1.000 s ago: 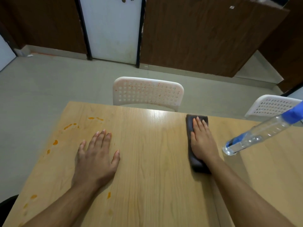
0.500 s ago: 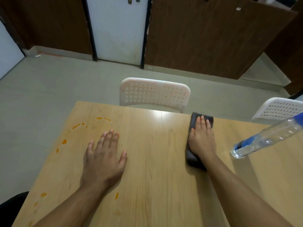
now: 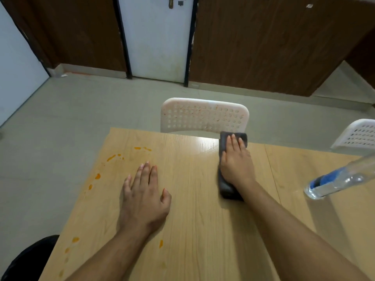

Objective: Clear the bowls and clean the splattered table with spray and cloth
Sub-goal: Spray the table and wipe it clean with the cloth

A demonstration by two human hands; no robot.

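1. Right hand [image 3: 236, 165]: no curled grip. Fingers straight, palm flat on the cloth [image 3: 227, 186], pressing it to the surface [image 3: 203, 220] at the far edge, just in front of the chair [image 3: 204, 115].
2. Left hand [image 3: 145, 196]: open, fingers spread, flat on the surface, holding nothing. Looks like a brace.
3. Cloth: dark, folded into a long strip, fingertips near its far end, near end sticking out past the wrist. Judgement: soft, light, no stiffness; it will bunch or unfold if dragged by one corner. Best handled as now, flat palm over the middle with downward load; to lift, pinch the folded stack across its width.
4. Stains [image 3: 97, 176]: orange splatter along the left side and near the left forearm, well apart from the cloth. Probably sticky, needs pressure plus spray.
5. Bottle [image 3: 341, 179]: clear with a blue label, standing to the right, apart from both hands. Judgement: light, smooth, likely slippery when wet; wrap fingers round the body.
6. No bowls in view.
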